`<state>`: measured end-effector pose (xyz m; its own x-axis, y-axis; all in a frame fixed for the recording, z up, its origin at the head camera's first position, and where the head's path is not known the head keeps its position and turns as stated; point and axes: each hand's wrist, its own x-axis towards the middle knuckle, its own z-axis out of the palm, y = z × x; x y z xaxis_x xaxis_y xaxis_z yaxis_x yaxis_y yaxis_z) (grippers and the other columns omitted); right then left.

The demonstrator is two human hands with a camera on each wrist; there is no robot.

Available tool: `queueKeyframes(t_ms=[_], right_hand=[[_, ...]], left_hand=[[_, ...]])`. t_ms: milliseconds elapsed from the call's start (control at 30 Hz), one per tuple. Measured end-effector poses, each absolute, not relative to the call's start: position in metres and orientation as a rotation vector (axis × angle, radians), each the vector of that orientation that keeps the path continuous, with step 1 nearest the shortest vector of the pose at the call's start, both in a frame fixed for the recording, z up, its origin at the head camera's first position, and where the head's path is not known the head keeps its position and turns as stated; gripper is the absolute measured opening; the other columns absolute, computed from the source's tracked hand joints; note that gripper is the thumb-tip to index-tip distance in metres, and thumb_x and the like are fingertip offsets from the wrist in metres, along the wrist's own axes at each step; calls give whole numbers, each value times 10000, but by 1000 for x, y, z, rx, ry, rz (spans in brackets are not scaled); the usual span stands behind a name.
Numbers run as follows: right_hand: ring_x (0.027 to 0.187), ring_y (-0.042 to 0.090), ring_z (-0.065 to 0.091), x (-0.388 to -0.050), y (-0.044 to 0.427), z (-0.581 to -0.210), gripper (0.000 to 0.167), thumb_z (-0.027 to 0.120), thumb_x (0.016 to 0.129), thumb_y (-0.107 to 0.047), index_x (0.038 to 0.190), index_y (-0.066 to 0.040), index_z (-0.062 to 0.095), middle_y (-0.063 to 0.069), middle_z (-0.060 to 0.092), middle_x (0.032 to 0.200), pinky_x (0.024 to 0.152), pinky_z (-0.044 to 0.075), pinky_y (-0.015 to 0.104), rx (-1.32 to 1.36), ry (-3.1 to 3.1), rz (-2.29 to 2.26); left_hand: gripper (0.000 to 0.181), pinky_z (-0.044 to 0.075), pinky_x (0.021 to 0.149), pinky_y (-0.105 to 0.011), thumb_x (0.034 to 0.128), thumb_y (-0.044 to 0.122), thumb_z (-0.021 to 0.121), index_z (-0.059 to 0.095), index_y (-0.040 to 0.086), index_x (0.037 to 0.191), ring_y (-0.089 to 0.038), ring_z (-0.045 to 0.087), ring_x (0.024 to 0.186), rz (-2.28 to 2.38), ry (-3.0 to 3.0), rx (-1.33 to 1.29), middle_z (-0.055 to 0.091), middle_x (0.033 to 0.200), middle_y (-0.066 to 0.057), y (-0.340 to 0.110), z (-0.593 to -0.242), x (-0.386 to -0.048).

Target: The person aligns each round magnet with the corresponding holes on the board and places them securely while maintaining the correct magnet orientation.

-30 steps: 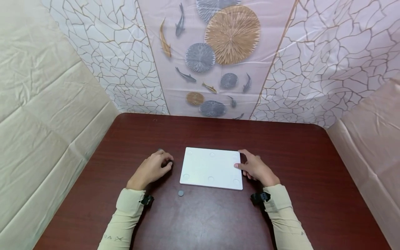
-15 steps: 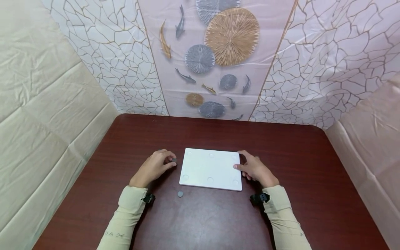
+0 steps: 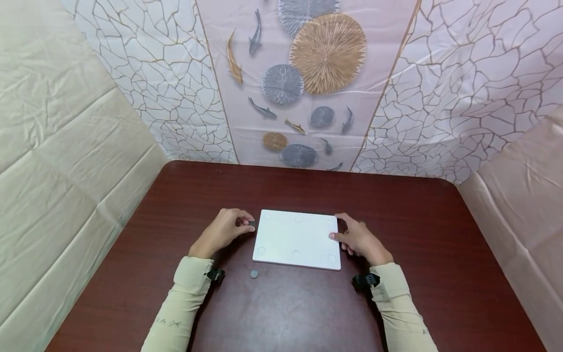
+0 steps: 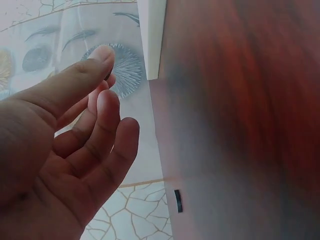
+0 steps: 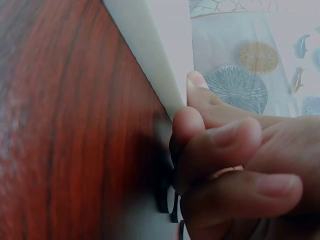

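Six shallow recesses [image 3: 296, 253] with white floors dot the board [image 3: 296, 236] on the table [image 3: 286, 313]. I see the left hand [image 3: 222, 231] pinch a dark disc [image 3: 252, 224] between thumb and fingers, just beside the board's left edge. The right hand [image 3: 360, 239] grips its right edge, thumb on top. A grey disc [image 3: 253, 274] lies near the near-left corner.

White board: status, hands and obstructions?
Right hand holds white board by right edge. Left hand pinches dark disc near left edge. Grey disc lies off near-left corner, not between them.
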<state>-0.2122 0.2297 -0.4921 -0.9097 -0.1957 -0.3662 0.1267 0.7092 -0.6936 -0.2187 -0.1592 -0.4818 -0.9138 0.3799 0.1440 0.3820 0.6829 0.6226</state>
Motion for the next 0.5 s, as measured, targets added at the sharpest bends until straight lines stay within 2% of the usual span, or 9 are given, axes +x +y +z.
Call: queueKeyframes(t_ms=[200, 500], right_hand=[[479, 173, 545, -212, 229, -493, 693, 682, 1055, -259, 1635, -153, 318, 84, 633, 679, 459, 427, 300, -47, 2503, -1058], [473, 171, 545, -211, 230, -491, 688, 679, 1057, -251, 1633, -141, 319, 82, 632, 671, 458, 429, 302, -73, 2506, -1057]], left_hand=[[130, 523, 705, -262, 935, 129, 825, 796, 47, 1031, -78, 622, 757, -1066, -2858, -661, 691, 810, 50, -152, -479, -224], [119, 525, 730, -271, 963, 125, 796, 787, 55, 1059, -83, 620, 766, -1054, -2864, -643, 681, 818, 56, -141, -480, -234]])
